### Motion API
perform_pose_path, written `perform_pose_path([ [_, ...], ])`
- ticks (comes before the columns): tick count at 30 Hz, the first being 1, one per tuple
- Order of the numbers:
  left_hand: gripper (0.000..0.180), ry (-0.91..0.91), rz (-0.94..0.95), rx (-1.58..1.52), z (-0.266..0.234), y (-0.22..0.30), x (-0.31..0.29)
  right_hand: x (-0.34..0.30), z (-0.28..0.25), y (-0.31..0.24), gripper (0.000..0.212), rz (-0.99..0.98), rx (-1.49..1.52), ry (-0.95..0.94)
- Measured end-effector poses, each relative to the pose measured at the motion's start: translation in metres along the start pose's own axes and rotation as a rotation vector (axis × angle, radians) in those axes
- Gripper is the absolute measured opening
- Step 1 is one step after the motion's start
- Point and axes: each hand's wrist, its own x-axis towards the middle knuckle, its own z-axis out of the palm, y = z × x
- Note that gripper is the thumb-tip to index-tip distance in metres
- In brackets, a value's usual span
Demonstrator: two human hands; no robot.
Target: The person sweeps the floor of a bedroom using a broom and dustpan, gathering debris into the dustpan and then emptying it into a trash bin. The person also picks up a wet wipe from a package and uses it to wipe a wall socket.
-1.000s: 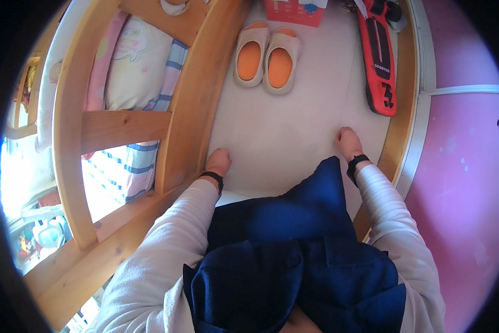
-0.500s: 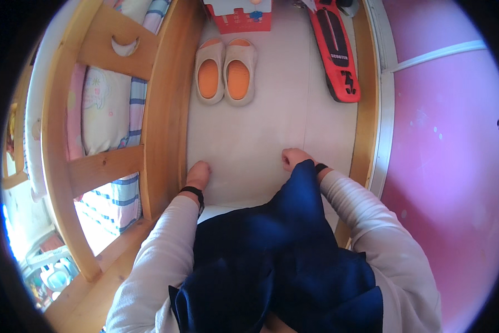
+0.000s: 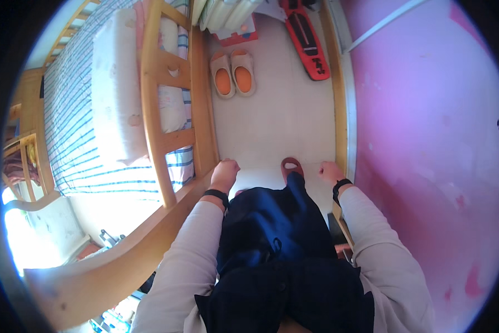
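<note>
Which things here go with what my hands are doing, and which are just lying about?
At hand, nothing visibly held:
Left hand, curled: nearest the wooden bed frame
Right hand, curled: nearest the wooden edging

Lying about:
Pale slippers with orange insoles
Red-and-black scooter
Red box

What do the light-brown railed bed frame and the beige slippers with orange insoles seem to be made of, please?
The bed frame looks wooden, probably varnished, with a soft sheen and a dark, knot-like spot. The slippers may be moulded foam or rubber, matte, judging by their thick, rounded edges.
</note>
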Motion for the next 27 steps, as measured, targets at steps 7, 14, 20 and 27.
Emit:
perform_pose_path([
  [7,0.018,-0.029,0.171,-0.123,-0.100,0.065,-0.137,-0.193,-0.058,-0.044,0.011,0.060,-0.085,0.080],
  [14,0.015,-0.020,0.361,-0.045,-0.184,0.074,-0.278,-0.289,-0.133,-0.138,0.007,-0.119,0.080,0.253],
  [20,0.012,0.320,0.162,-0.211,-0.176,0.000,-0.421,-0.305,-0.161,-0.171,0.010,-0.187,0.031,0.299],
  [27,0.010,0.733,-0.517,-0.479,-0.071,-0.058,-0.640,-0.308,-0.129,-0.198,0.007,-0.465,-0.192,0.198],
])
